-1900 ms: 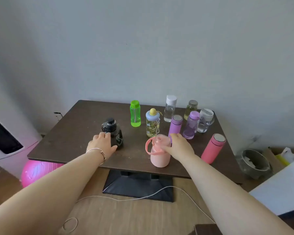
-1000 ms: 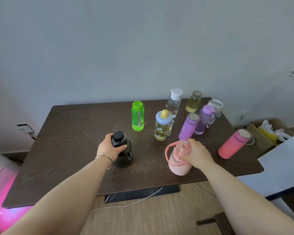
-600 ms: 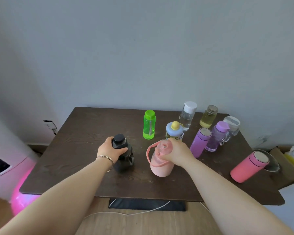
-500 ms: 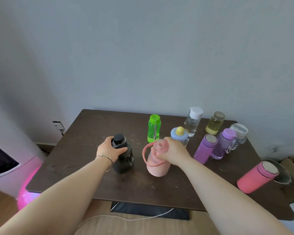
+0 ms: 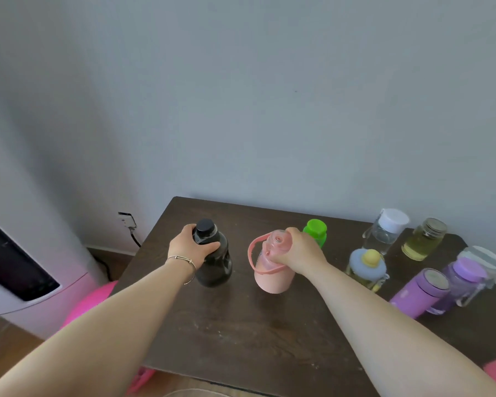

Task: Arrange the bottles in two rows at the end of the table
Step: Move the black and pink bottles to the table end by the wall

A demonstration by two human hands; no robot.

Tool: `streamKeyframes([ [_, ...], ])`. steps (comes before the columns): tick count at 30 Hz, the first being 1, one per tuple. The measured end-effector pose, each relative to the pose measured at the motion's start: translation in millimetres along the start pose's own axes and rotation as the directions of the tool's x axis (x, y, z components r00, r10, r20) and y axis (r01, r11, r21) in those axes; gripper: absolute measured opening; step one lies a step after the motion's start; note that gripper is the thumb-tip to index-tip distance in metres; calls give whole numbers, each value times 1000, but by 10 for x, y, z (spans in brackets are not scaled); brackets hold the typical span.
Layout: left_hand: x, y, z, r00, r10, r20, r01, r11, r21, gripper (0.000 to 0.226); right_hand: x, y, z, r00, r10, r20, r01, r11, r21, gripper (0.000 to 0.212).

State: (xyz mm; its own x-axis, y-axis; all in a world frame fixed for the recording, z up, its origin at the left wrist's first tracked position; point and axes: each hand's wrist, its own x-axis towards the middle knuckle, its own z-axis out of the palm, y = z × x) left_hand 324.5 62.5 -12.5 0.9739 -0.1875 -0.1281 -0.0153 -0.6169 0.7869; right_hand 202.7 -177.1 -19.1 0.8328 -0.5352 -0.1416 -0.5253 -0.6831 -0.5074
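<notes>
Left hand [image 5: 190,245] wrapped around the shoulder of the black bottle [image 5: 212,255], just under its cap; right hand [image 5: 297,254] clamped on the neck of the pink handled bottle [image 5: 271,265], fingers over the lid, loop handle sticking out toward the left. Both bottles now further toward the left end of the table [image 5: 241,333] than half a second back, side by side and slightly apart, upright or nearly so; whether resting on the wood or barely lifted, cannot tell. Probably the start of a pair for the two rows, with placement at that end not yet finished. Beyond the right hand, green bottle [image 5: 315,232] touching close behind the knuckles. Further right, untouched: blue-capped printed bottle [image 5: 367,269], clear white-capped bottle [image 5: 385,230], yellow-tinted jar [image 5: 423,239], lilac flask [image 5: 420,292], purple-lidded clear bottle [image 5: 464,282], clear mug-like bottle [image 5: 483,260] — a loose cluster, all left to bring across.
</notes>
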Motion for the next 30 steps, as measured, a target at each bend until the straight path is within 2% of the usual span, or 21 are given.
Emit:
streamKeyframes([
  [4,589,-148,-244,998,34,49,-33,999,-24,73,314,-423,299,994,106,-31,-106,994,6,85],
  [13,1850,-288,-651,965,153,213,-159,987,12,69,930,-1138,604,955,277,-107,-276,961,30,75],
  [17,2221,-291,-652,962,158,223,-163,987,1,66,1204,-1302,610,952,273,-135,-276,961,-3,74],
  [22,2564,-290,-569,965,143,220,-140,990,-27,67,1607,-1448,644,956,255,-146,-262,965,-25,58],
  [30,3055,-293,-419,976,105,191,-105,994,-8,65,2308,-1604,815,981,179,-70,-181,983,-19,57],
])
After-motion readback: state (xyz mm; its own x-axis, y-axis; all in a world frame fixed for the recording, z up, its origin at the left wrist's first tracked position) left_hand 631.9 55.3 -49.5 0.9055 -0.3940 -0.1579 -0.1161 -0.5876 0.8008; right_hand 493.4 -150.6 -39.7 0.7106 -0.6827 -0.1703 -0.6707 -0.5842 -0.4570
